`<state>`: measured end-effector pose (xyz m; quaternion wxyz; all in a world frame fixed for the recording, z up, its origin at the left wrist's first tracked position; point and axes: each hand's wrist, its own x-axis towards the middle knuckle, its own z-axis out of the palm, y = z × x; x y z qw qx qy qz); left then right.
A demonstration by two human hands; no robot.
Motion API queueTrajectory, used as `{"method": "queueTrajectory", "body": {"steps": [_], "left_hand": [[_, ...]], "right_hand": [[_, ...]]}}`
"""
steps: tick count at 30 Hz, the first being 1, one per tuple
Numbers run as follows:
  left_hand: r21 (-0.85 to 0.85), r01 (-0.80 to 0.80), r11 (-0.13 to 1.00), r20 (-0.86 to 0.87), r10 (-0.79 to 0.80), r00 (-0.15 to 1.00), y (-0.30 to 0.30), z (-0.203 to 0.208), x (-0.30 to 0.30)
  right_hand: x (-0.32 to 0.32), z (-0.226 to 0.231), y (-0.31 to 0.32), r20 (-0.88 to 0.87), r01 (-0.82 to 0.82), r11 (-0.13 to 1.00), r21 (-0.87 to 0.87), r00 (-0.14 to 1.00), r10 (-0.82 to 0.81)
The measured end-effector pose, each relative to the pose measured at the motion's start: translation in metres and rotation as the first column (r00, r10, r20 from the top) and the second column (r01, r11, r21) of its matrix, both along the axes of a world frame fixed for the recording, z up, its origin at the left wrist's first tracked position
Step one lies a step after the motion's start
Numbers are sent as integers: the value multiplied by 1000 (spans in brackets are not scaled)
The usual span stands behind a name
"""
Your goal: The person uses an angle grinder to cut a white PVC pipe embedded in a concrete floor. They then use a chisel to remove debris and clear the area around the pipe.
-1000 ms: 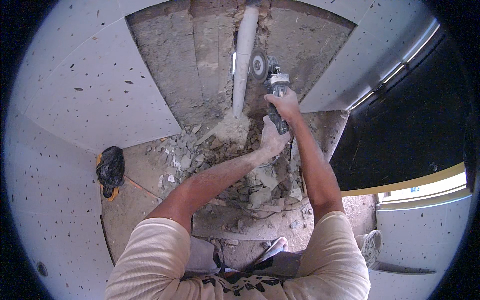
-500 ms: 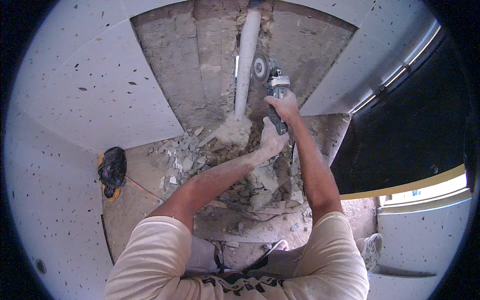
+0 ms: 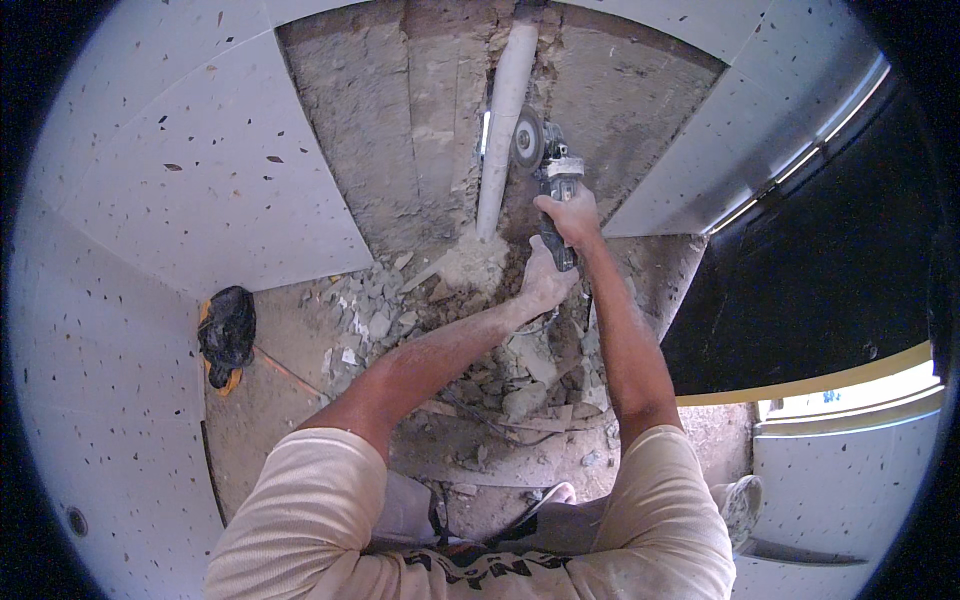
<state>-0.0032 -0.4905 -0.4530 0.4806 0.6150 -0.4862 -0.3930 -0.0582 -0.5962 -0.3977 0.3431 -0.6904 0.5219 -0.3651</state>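
1. While a black bundle (image 3: 228, 325) lies far left, a pale pipe (image 3: 507, 130) climbs the wall (image 3: 430, 120);
2. the left hand (image 3: 545, 278) clasps the rear of the grinder (image 3: 564, 168), its disc (image 3: 528, 138) just right of the pipe;
3. the right hand (image 3: 573, 217) wraps the grinder's body, nearer the disc.

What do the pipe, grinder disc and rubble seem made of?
Pipe: probably plastic, matte pale grey, judging by its smooth, even surface.
Disc: perhaps metal or abrasive, dull grey with a paler inner ring.
Rubble: likely broken mortar or concrete, rough and dusty with jagged edges.
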Motion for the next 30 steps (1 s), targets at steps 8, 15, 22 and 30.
{"method": "queueTrajectory", "body": {"steps": [8, 15, 22, 30], "left_hand": [[37, 41, 998, 68, -43, 997, 1, -8, 3], [103, 50, 993, 28, -53, 998, 7, 5, 3], [62, 25, 998, 61, -29, 998, 5, -11, 8], [28, 23, 999, 103, -25, 994, 3, -28, 6]], "right_hand": [[-1, -19, -9, -15, 38, 999, -3, 999, -38], [-4, -33, -12, 53, 16, 999, 40, 998, -18], [4, -32, -5, 75, -4, 997, 80, 997, -2], [3, -41, -7, 43, 3, 1000, 23, 999, -4]]}}
